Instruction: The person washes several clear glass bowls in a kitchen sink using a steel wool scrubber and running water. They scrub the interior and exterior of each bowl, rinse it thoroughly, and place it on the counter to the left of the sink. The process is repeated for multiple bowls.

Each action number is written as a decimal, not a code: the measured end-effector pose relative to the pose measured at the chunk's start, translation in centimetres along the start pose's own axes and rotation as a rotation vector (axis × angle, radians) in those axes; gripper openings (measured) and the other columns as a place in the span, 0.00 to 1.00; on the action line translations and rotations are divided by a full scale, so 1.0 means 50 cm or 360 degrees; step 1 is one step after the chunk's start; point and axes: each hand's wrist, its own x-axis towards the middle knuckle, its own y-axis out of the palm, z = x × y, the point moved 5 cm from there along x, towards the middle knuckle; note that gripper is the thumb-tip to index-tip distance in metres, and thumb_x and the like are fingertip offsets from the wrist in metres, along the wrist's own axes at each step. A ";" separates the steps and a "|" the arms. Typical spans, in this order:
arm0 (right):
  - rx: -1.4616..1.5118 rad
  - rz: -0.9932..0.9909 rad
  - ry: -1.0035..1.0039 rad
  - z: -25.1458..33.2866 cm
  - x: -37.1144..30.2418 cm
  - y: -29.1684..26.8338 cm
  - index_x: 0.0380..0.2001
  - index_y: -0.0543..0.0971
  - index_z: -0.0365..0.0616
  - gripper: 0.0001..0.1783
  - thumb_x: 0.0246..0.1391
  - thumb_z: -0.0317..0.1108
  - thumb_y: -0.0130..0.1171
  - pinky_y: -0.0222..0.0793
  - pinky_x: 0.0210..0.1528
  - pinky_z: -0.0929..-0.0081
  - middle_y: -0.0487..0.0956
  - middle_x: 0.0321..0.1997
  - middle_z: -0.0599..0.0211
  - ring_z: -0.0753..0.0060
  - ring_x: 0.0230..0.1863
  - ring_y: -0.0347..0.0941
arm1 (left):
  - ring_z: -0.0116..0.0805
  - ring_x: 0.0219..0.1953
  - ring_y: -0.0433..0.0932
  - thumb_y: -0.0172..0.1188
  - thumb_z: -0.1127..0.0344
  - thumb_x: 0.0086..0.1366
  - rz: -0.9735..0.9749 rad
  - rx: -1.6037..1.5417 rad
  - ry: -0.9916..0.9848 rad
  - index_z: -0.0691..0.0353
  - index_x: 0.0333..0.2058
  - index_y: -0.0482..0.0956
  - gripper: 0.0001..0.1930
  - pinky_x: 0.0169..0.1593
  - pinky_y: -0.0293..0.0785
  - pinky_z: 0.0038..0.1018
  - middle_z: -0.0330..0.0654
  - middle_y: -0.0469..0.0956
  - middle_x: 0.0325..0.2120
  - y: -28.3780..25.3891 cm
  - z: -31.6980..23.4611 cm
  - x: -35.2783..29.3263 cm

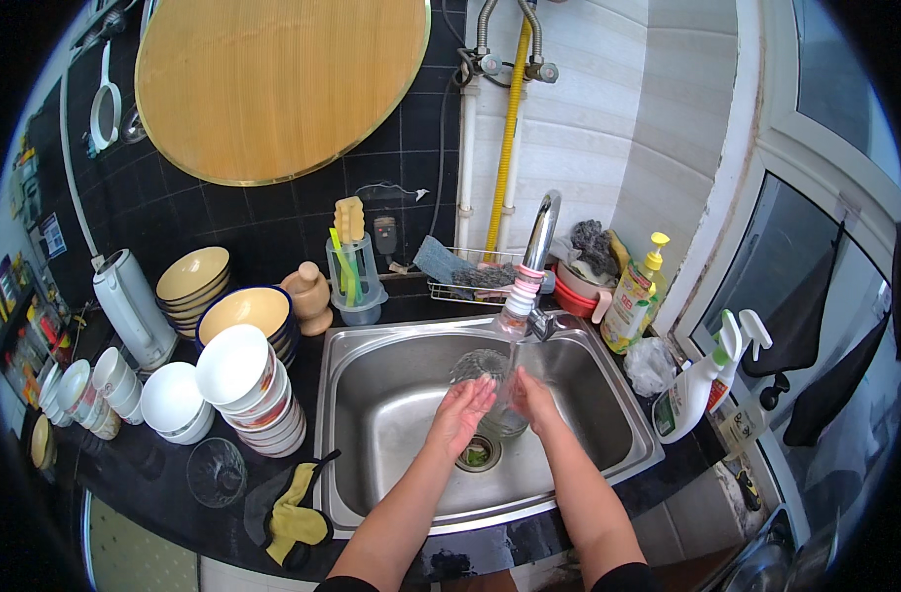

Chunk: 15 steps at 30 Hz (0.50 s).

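Both my hands are over the steel sink (372, 474), below the chrome faucet (542, 232) with its pink-banded nozzle. Water runs down between them. My right hand (535, 403) has its fingers closed at the side of a clear glass bowl (510, 426), whose outline is faint in the water. Palm turned up and fingers lightly bent, my left hand (467, 407) is at the bowl's other side with nothing visible in it. More patterned clear glass (478, 364) shows just behind the left fingertips; I cannot tell whether it is a separate piece. Below lies the drain (479, 453), with green scraps inside.
Left of the sink are stacked white bowls (235, 367), cream-coloured bowls (243, 314), a glass bowl (216, 473) and a yellow-and-black cloth (299, 508). A wire rack (470, 291) stands behind. Soap bottle (633, 296) and white spray bottle (689, 395) stand at the right.
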 end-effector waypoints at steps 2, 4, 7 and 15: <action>0.0543 0.0521 0.0126 0.000 -0.006 0.026 0.35 0.73 0.45 0.17 0.51 0.47 0.52 0.69 0.34 0.69 0.77 0.32 0.66 0.66 0.32 0.73 | 0.38 0.45 0.71 0.53 0.67 0.58 0.0034 -0.0005 -0.0049 0.60 0.33 0.72 0.05 0.51 0.67 0.35 0.44 0.73 0.39 0.002 0.008 0.001; 0.0901 0.0753 0.0175 0.004 -0.007 0.028 0.34 0.73 0.46 0.15 0.53 0.46 0.49 0.70 0.31 0.72 0.77 0.29 0.68 0.70 0.29 0.73 | 0.37 0.43 0.72 0.53 0.66 0.58 0.0072 -0.0003 -0.0106 0.60 0.33 0.72 0.06 0.51 0.66 0.35 0.43 0.74 0.36 -0.003 0.018 0.006; 0.1070 0.0719 0.0105 0.004 0.006 -0.001 0.35 0.72 0.45 0.14 0.54 0.44 0.47 0.71 0.30 0.75 0.76 0.26 0.70 0.72 0.26 0.73 | 0.38 0.39 0.72 0.54 0.68 0.58 0.0072 0.0082 -0.0284 0.59 0.34 0.70 0.06 0.48 0.68 0.37 0.41 0.72 0.31 -0.014 0.035 0.007; 0.0815 0.0689 -0.0132 0.045 -0.033 0.008 0.44 0.68 0.44 0.18 0.55 0.42 0.47 0.72 0.33 0.75 0.76 0.33 0.67 0.72 0.32 0.74 | 0.38 0.36 0.72 0.51 0.66 0.60 -0.0036 0.0178 -0.0203 0.55 0.38 0.66 0.08 0.46 0.67 0.44 0.40 0.70 0.31 -0.026 0.028 0.010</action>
